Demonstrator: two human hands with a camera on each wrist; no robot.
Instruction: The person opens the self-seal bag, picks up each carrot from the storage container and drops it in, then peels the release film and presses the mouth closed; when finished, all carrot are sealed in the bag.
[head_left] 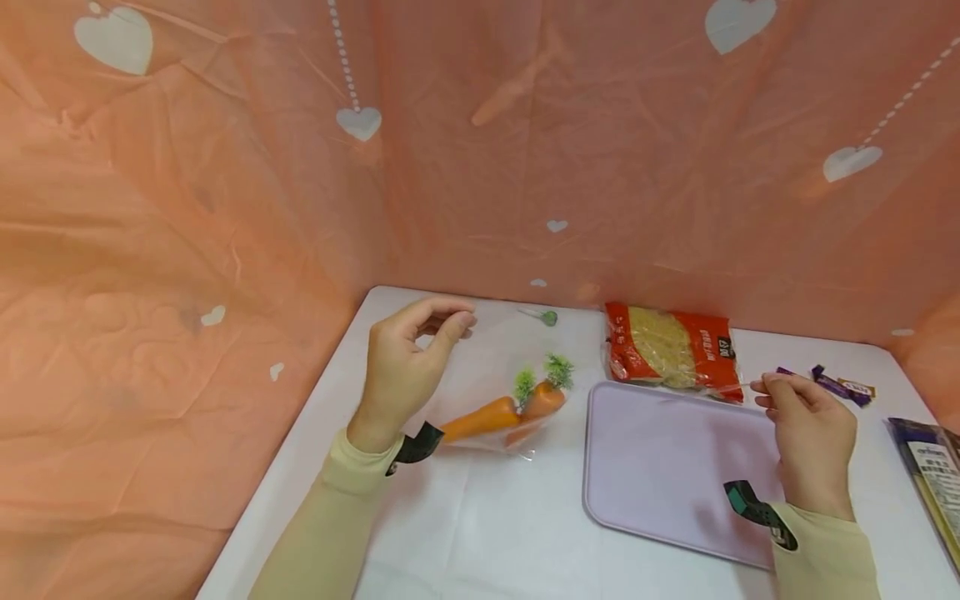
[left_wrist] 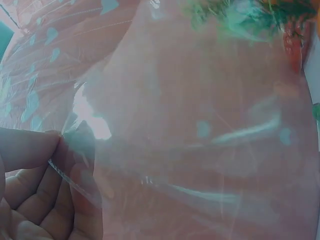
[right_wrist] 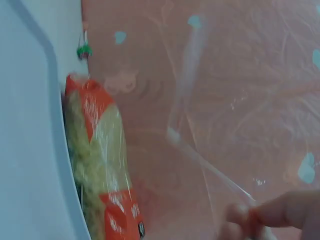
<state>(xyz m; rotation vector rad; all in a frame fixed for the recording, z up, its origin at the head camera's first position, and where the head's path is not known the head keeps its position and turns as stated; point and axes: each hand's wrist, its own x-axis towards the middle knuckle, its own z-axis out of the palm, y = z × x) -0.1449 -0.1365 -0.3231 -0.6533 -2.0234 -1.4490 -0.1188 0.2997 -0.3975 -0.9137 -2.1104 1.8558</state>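
Between thumb and forefinger, my left hand (head_left: 408, 358) pinches the edge of a clear plastic bag (left_wrist: 165, 150). Two orange carrots with feathery green tops show through it, one carrot (head_left: 483, 418) lying leftward and the other carrot (head_left: 546, 402) beside it. In the left wrist view the film spreads wide from the fingertips, with the green tops (left_wrist: 240, 17) at the upper edge. My right hand (head_left: 813, 437), over the right side of a pale purple tray (head_left: 660, 467), pinches the end of a thin clear plastic strip (right_wrist: 215, 172). That strip bends and trails away from the fingertips.
A red bag of yellowish dry food (head_left: 663, 346) lies behind the tray. Small wrapped sweets (head_left: 840, 386) lie beyond my right hand, and a flat dark package (head_left: 930, 467) is at the right edge. A small green thing on a thin stick (head_left: 550, 317) lies near the back curtain (head_left: 480, 208).
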